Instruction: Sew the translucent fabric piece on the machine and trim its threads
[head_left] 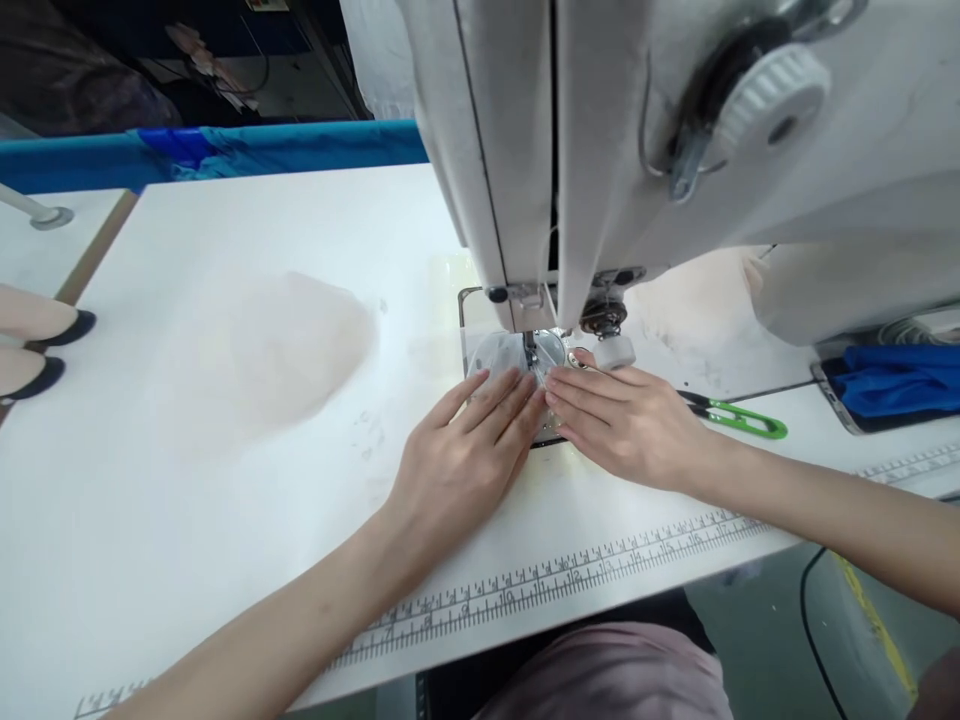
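Observation:
A small piece of sheer whitish fabric lies on the needle plate, at the presser foot of a white sewing machine. My left hand rests flat just in front and to the left of the foot, fingers stretched over the fabric's near edge. From the right, my right hand lies flat too, its fingertips close to those of the left. What is under the fingers is mostly hidden. Beside the right wrist lie green-handled thread snips.
A printed ruler runs along the table's front edge. At the right, blue cloth lies on a phone-like dark object. Two beige dark-tipped pieces stick in at the left. Blue fabric covers the back rail.

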